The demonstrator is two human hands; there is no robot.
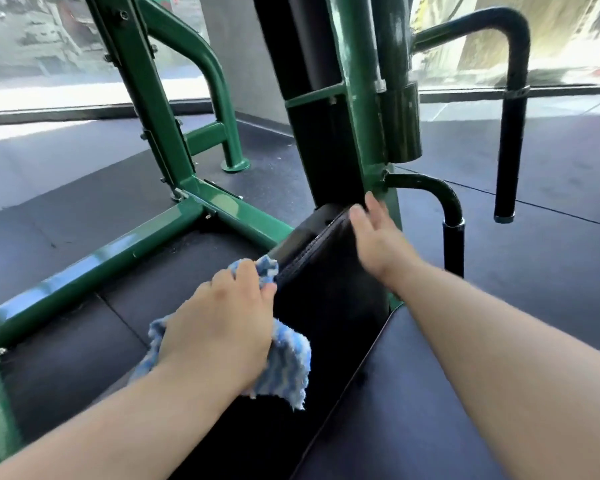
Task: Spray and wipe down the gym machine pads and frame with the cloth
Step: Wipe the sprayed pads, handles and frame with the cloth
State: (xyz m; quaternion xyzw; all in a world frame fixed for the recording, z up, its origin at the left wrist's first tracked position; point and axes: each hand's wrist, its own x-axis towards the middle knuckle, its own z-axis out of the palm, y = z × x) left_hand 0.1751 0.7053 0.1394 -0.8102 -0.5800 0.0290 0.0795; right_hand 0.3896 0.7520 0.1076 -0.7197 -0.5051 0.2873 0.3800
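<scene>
The blue-and-white cloth [288,358] is gripped, bunched, in the left hand [219,327] at 7 o'clock and held against the black seat pad [326,292]. The pad's upper edge is touched by the right hand [378,244], fingers straight. The green frame [118,251] is seen at 9 o'clock, and a black handle [511,150] at 2 o'clock.

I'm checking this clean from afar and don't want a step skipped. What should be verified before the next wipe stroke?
1. Cloth held: ok, the left hand grips the blue-and-white cloth.
2. Cloth on the surface: ok, it meets the left edge of the black seat pad.
3. Path clear of the right hand: ok, it is open at the pad's far end, apart from the cloth.
4. Reach to a spray bottle: cannot tell, none in view.
5. Pad wetted with spray: cannot tell.
6. Wiping of the green frame: cannot tell.
</scene>
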